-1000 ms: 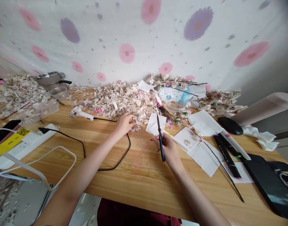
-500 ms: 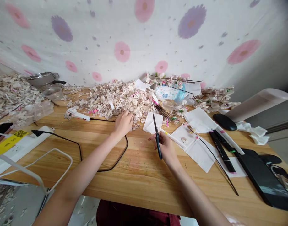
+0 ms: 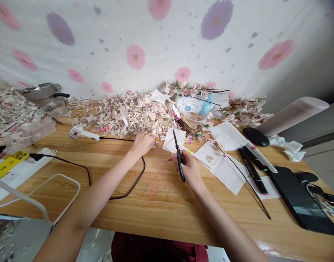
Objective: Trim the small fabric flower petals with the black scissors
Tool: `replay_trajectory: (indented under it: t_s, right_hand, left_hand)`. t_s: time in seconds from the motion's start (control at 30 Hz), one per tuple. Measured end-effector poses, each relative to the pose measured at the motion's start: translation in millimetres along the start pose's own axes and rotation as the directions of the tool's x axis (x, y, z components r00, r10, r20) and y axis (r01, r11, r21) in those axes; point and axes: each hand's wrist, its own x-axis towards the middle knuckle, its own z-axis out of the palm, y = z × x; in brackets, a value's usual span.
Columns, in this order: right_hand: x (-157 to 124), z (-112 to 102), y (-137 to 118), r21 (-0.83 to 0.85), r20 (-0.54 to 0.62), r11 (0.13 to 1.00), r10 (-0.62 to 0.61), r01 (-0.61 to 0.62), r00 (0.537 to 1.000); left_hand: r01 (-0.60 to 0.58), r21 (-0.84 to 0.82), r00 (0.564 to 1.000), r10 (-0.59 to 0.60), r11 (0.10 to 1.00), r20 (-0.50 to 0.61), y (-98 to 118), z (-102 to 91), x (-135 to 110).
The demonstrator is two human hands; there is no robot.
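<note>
Scissors [image 3: 179, 157] with dark handles are in my right hand [image 3: 191, 168], the blades closed and pointing away over a small white paper [image 3: 169, 141]. At the front edge of a large heap of pale, dried-looking petals [image 3: 131, 112] is my left hand [image 3: 144, 142], its fingers curled down against the loose pieces. Its fingertips are hidden, so what it pinches, if anything, does not show. A thin dark stem [image 3: 244, 174] with small pink buds lies to the right, across white paper sheets [image 3: 224, 178].
A white glue gun [image 3: 85, 133] lies left, its black cable looping under my left arm. Farther left is a power strip [image 3: 20, 171]. Flower sprigs [image 3: 191, 91] rest on a wipes pack at the back. Right are black markers [image 3: 252, 171], a phone [image 3: 300, 200] and a pale bottle [image 3: 292, 114].
My left hand has curled more tightly at the heap's edge. The scissors stay in my right hand. The whole view has shifted slightly as the camera turned.
</note>
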Motion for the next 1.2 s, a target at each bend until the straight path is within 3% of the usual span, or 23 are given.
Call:
replay_trajectory:
  t_s: [0.23, 0.4, 0.53, 0.7, 0.87, 1.07, 1.2]
  right_hand:
    - [-0.1, -0.1, -0.1, 0.009, -0.005, 1.0, -0.001, 0.002, 1.0]
    - [0.7, -0.8, 1.2, 0.016, -0.015, 1.0, 0.001, -0.001, 1.0]
    - [0.8, -1.3, 0.7, 0.031, -0.029, 0.999, 0.013, -0.012, 1.0]
    - [0.9, -0.3, -2.5, 0.069, -0.048, 0.997, 0.035, -0.032, 0.998]
    - [0.6, 2.5, -7.1, 0.155, 0.011, 0.984, 0.091, -0.092, 0.996]
    - [-1.2, 4.5, -10.6, 0.122, 0.043, 0.982, 0.138, -0.142, 0.99]
    - [-4.2, 5.0, -12.6, 0.099, 0.071, 0.984, 0.14, -0.147, 0.988]
  left_hand:
    - [-0.001, -0.122, 0.999, -0.003, 0.992, -0.036, -1.2, -7.8, 0.0]
    - [0.127, -0.286, 0.982, -0.162, 0.95, -0.1, -4.5, -22.1, 2.2]
    - [0.202, -0.496, 0.962, -0.266, 0.844, -0.061, -8.2, -28.3, 4.6]
    - [0.211, -0.68, 0.972, -0.226, 0.702, 0.068, 7.1, -29.9, -13.7]
    - [0.228, -0.762, 0.973, -0.176, 0.606, 0.151, 33.1, -27.3, -45.9]
    - [0.248, -0.765, 0.967, -0.202, 0.594, 0.156, 47.4, -21.4, -64.9]
    - [0.248, -0.826, 0.968, -0.145, 0.506, 0.202, 49.0, -17.5, -68.1]
